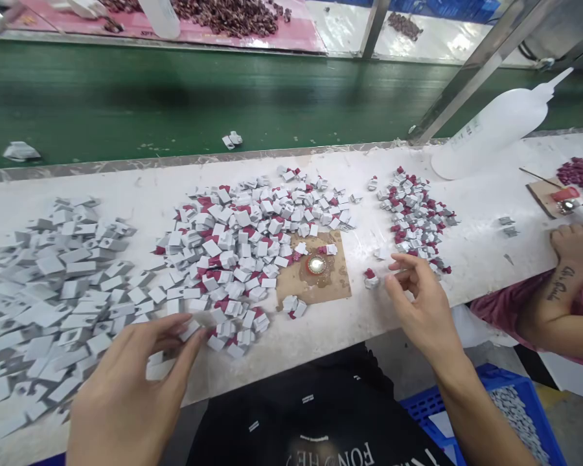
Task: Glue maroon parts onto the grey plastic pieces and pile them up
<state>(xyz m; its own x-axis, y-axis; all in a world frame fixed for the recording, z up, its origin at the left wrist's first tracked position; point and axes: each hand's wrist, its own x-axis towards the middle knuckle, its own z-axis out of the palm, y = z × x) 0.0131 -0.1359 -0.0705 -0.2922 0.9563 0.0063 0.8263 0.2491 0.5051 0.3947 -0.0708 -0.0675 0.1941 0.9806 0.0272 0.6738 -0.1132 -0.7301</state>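
My left hand [140, 375] pinches a small grey plastic block [190, 330] between thumb and forefinger. It is at the edge between a heap of plain grey blocks [72, 278] and a heap of grey blocks with dark red parts [233, 239]. My right hand [420, 304] hovers with thumb and forefinger apart and nothing visible between them. Near its fingertips are a light grey block [383, 253] and a grey-and-red piece [370, 279]. Between my hands, a small round dish of clear liquid [317, 264] sits on a wet brown cardboard piece [291, 288].
Another grey-and-red heap [412, 213] is at the right. A white squeeze bottle [495, 129] leans by a metal post [471, 71]. Behind runs a green conveyor belt [150, 97]. At far right rests a co-worker's arm [563, 291]. A blue crate [539, 414] is below.
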